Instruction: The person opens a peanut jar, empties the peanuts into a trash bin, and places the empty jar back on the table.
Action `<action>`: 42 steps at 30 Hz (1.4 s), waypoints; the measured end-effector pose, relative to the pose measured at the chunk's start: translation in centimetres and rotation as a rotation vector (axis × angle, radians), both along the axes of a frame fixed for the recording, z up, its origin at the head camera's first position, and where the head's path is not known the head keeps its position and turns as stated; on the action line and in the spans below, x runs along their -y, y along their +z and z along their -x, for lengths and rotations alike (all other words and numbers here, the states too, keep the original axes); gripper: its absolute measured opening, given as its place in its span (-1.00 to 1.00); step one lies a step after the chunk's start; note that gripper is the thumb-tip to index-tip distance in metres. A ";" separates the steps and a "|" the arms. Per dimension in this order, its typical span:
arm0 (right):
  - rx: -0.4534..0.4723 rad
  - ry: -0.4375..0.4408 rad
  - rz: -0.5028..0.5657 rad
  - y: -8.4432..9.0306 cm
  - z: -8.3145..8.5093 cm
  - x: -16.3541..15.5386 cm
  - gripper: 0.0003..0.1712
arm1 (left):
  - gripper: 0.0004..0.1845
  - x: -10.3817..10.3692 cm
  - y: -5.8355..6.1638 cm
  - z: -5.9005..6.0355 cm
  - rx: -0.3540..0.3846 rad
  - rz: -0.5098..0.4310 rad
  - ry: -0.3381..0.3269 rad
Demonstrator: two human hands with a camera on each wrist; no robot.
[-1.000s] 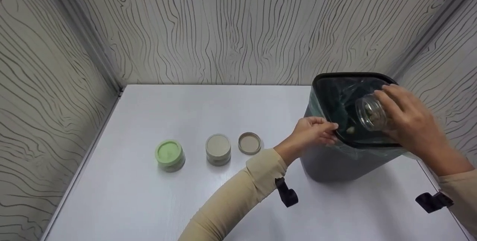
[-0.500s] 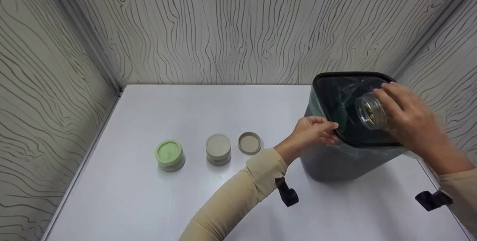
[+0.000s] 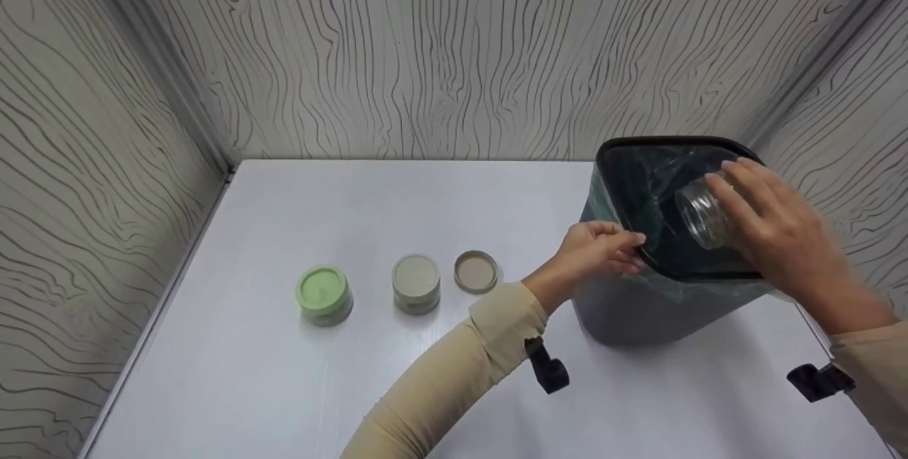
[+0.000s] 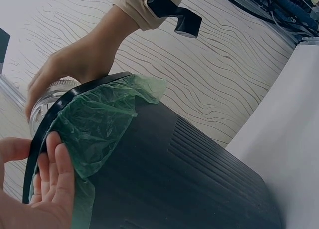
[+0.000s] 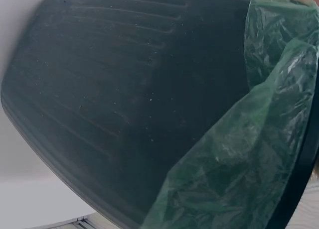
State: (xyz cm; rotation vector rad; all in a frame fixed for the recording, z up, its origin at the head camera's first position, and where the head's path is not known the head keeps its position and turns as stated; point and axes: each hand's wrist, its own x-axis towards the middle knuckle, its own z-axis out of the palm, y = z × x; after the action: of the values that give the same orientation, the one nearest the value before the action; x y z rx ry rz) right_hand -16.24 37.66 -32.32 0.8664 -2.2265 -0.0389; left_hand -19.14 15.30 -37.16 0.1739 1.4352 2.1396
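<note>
1. Your right hand [image 3: 784, 232] grips a tilted clear jar [image 3: 701, 212], seemingly emptied, over the right-side bin [image 3: 624, 310].
2. Your left hand [image 3: 596, 250] pinches its rim [image 3: 709, 277].
3. At left, a green-lidded jar [image 3: 323, 292] and grey-lidded jar [image 3: 416, 281] stand closed, apparently remaining; a loose lid [image 3: 476, 272] lies off.

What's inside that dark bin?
Inside the bin, a crinkled green liner shows. The right hand holds a tipped clear jar at its opening, covering part of the view. Whatever lies at the bottom can't be made out: it is too dark there.
</note>
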 end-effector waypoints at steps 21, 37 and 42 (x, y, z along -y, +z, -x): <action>-0.036 0.027 -0.020 0.2 0.3 -0.3 -0.43 | -0.78 0.0 0.0 0.1 0.011 -0.026 -0.006; -0.065 0.055 -0.032 0.0 0.8 -0.2 -0.49 | -0.80 0.1 0.0 0.1 0.002 -0.010 -0.007; -0.074 0.069 -0.026 0.0 0.9 0.0 -0.52 | -0.79 0.0 0.0 0.1 0.015 -0.020 -0.002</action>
State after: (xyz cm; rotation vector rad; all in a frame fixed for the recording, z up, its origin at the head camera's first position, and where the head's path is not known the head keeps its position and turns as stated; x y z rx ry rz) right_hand -17.13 37.64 -32.31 0.9405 -2.1300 -0.0669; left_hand -19.19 15.32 -37.13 0.1667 1.4049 2.1495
